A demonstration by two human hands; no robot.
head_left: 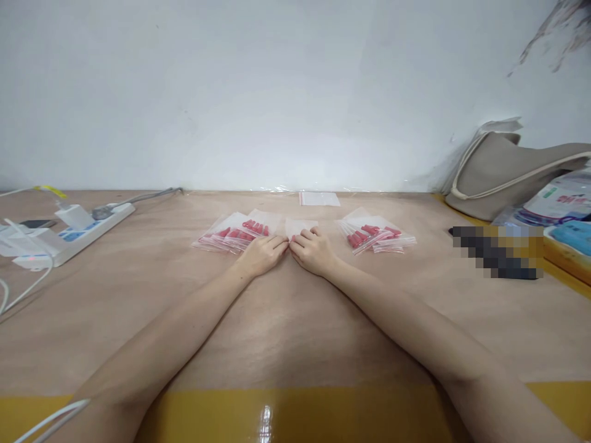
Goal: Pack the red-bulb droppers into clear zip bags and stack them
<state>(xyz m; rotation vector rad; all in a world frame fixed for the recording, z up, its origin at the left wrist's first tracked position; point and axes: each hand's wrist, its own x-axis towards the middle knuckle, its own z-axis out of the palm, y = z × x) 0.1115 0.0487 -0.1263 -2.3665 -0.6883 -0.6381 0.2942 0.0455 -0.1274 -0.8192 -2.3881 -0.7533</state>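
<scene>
My left hand and my right hand meet at the middle of the table, fingers closed at the near edge of a small clear zip bag. Both hands pinch this bag; its lower part is hidden by the fingers. Beside my left hand lies a pile of clear zip bags with small red pieces inside. A similar pile of bags with red pieces lies to the right of my right hand. Farther back, a flat white zip bag or stack of bags rests near the wall.
At the left stands a white power strip with chargers and cables. On the right are a blurred-out dark object, a grey bag-like item, a plastic package and something blue. A wall bounds the table's back.
</scene>
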